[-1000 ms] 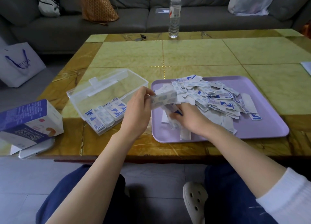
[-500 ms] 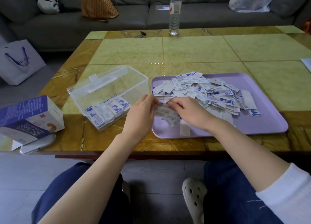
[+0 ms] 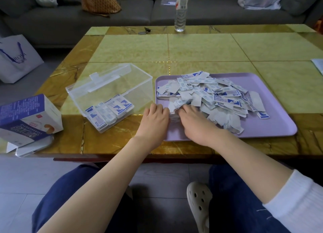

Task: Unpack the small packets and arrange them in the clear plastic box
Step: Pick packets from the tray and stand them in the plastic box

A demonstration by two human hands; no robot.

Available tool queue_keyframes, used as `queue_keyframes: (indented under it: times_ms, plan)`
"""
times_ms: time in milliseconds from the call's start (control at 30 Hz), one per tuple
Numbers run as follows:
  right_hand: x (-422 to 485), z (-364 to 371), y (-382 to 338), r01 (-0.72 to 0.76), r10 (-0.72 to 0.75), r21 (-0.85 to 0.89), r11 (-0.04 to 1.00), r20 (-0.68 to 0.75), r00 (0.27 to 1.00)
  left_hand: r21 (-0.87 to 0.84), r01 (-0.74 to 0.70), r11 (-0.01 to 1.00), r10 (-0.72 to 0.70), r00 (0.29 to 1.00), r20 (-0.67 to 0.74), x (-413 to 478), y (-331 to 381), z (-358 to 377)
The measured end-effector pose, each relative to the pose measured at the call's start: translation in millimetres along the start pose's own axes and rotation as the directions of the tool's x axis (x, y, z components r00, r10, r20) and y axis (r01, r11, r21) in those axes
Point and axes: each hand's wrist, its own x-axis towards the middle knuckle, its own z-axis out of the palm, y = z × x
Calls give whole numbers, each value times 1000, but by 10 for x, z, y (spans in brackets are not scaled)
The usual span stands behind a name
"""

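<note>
Close together at the near-left corner of the purple tray (image 3: 262, 127), the left hand (image 3: 155, 118) pinches a bunch of packets (image 3: 177, 103) while the right hand (image 3: 195, 124) covers them, its grip hidden, likely squaring them for the partly filled clear box (image 3: 136, 85) just beside.

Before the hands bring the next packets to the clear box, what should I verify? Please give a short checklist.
1. The lid of the clear plastic box is open: ok.
2. Free room in the box behind the row of packets: ok.
3. The row stands tidy along the box's near side: ok.
4. The left hand and right hand have a firm hold on the packets between them: cannot tell, the fingers hide it.
5. The loose pile lies on the purple tray: ok.
</note>
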Motion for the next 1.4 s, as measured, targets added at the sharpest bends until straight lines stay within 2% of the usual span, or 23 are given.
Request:
queue_keyframes:
  times_ms: [133, 233, 367, 433, 533, 600, 733, 800, 867, 933, 1033, 1167, 1267, 1400]
  plan:
    - [4, 26, -19, -70, 75, 202, 977, -16, 997, -6, -30, 1000, 30, 999, 14, 4, 57, 9]
    - [38, 42, 22, -97, 148, 346, 933, -124, 981, -85, 24, 996, -26, 1000, -15, 15, 54, -4]
    - [42, 34, -56, -21, 202, 530, 848, -286, 937, -98, 50, 994, -53, 998, -32, 53, 58, -30]
    - [43, 48, -77, -27, 184, 508, 861, -261, 948, -122, 79, 989, -84, 996, -35, 55, 72, -31]
    - [31, 115, -73, -96, 125, 353, 931, -60, 990, -153, 101, 983, -95, 994, 51, 20, 119, 10]
    - [13, 137, -78, -99, 111, 297, 950, -23, 994, -129, 114, 985, -107, 992, 63, 10, 147, 12]
    - [11, 126, -107, -60, 83, 369, 927, -47, 995, -132, 103, 986, -91, 991, 97, 0, 149, 1]
    - [22, 88, -67, -54, 111, 371, 927, -133, 985, -196, 104, 975, -100, 995, 29, 0, 149, -23]
    - [33, 52, -12, -36, 109, 301, 953, -228, 968, -229, 116, 966, -135, 988, -70, 13, 158, -25]
    - [38, 42, 18, -14, 80, 249, 968, -257, 963, -220, 121, 968, -148, 983, -112, 19, 149, -42]
    - [39, 64, 17, -25, 75, 218, 976, -224, 972, -235, 172, 957, -176, 984, 6, -16, 156, -55]
    - [39, 46, 53, -75, 115, 171, 982, -234, 965, -160, 206, 965, -209, 978, -5, -16, 114, -62]
    - [20, 63, 26, -72, 124, 257, 964, -190, 974, -165, 179, 970, -175, 984, 37, -19, 97, -30]
    - [-23, 73, -36, -6, 52, 353, 935, -120, 991, -193, 167, 967, -148, 983, 106, -19, 110, -3]
